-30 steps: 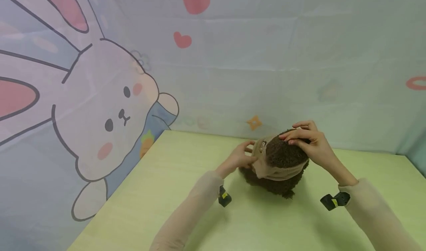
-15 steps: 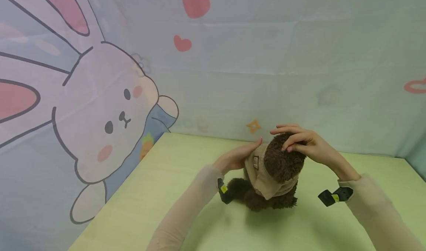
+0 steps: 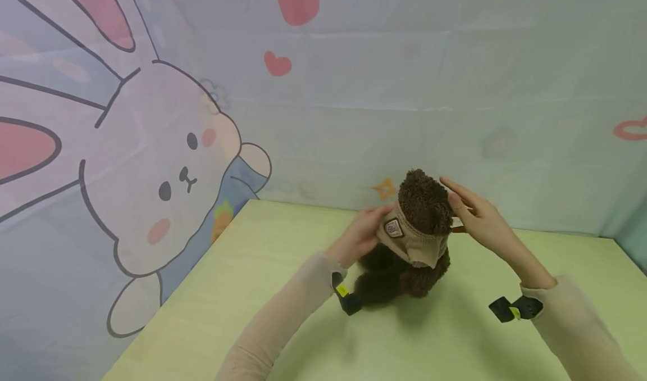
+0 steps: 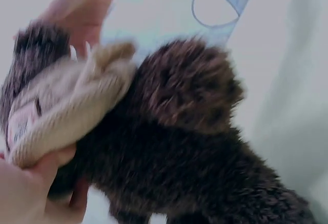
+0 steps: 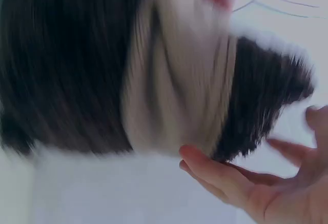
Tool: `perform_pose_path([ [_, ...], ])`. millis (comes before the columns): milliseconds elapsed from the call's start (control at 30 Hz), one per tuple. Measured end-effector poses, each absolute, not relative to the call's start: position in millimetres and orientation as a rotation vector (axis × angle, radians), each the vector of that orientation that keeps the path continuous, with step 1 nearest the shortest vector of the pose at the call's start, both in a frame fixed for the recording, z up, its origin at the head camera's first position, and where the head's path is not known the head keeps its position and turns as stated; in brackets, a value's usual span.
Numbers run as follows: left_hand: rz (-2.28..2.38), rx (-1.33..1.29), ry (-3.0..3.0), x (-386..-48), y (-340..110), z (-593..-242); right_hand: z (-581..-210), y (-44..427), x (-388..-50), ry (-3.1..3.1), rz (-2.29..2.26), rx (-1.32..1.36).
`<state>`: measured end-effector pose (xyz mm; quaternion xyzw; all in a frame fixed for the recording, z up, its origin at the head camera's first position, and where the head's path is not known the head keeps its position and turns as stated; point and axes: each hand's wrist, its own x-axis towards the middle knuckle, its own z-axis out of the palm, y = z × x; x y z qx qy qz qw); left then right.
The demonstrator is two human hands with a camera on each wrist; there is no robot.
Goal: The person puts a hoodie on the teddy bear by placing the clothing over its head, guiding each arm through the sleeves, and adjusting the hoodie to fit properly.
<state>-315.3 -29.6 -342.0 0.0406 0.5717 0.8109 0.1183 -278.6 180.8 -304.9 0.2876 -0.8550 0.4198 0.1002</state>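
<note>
A dark brown, curly plush toy (image 3: 424, 204) stands tilted on the table, its kind of animal unclear. Around its upper part sits a beige knitted garment (image 3: 417, 246) with a small framed patch (image 3: 394, 228). On the left side, my left hand (image 3: 360, 235) grips the garment; in the left wrist view its thumb and fingers (image 4: 48, 170) pinch the ribbed edge. My right hand (image 3: 482, 221) lies at the toy's right side, fingers extended and the thumb close to the fur. In the right wrist view, fingertips (image 5: 192, 155) touch or nearly touch the knit; blur hides which.
The pale green table (image 3: 283, 246) reaches back to a hanging cloth (image 3: 364, 89) printed with a large rabbit (image 3: 167, 173) and hearts. Black wrist cameras (image 3: 347, 295) are strapped at both sleeves.
The toy has turned and tilted, its brown top now rising higher, with the patch facing front. My right hand has slid from the top to the right side; the left has re-gripped the garment.
</note>
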Motion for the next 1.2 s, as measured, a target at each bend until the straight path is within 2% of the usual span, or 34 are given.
perform_pose_path([
  [133,2.480,0.128,1.641,-307,-25,-339,-321,169,-270,-2.477,1.334,0.754],
  [233,2.349,0.222,1.798,-300,-26,-338,-334,164,-274,-2.311,1.248,0.671],
  [367,2.058,0.486,2.201,-295,-35,-341,-341,170,-285,-2.121,1.355,0.688],
  [600,1.594,1.045,2.880,-301,-48,-354,-337,187,-303,-1.958,1.925,0.726],
  [700,1.162,1.199,3.173,-299,-49,-357,-335,191,-309,-2.017,1.963,0.733],
  [867,0.041,1.467,3.670,-294,-50,-361,-328,195,-313,-2.099,2.070,0.880],
  [967,-0.458,1.618,3.814,-294,-47,-361,-324,193,-315,-2.217,1.930,0.926],
  [1067,-0.721,1.752,3.870,-293,-42,-360,-321,189,-317,-2.375,1.635,0.883],
  [1200,-0.830,1.899,3.866,-294,-38,-359,-321,184,-318,-2.457,1.376,0.796],
])
